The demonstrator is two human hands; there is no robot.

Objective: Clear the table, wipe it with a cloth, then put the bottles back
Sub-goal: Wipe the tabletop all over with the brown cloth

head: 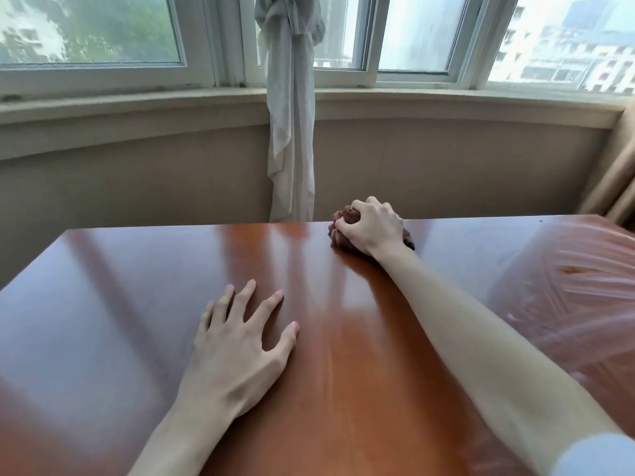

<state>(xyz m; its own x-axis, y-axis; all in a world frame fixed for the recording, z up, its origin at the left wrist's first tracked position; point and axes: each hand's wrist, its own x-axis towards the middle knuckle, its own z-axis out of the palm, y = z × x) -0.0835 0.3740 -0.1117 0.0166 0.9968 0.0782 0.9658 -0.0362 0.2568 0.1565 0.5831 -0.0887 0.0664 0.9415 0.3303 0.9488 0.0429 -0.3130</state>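
Note:
A glossy reddish-brown table point(120, 304) fills the lower part of the view. My right hand point(372, 226) reaches to the far edge, fingers curled round a bunched dark reddish-brown cloth point(338, 237) that it presses onto the tabletop. My left hand point(237, 341) lies flat on the table nearer to me, fingers spread and straight, holding nothing. No bottles are in view.
Beyond the table's far edge runs a beige wall under a curved window sill point(137, 104). A knotted white curtain point(292, 115) hangs down at centre. A transparent plastic sheet point(577, 297) covers the table's right part. A beige curtain point(615, 180) hangs at the far right.

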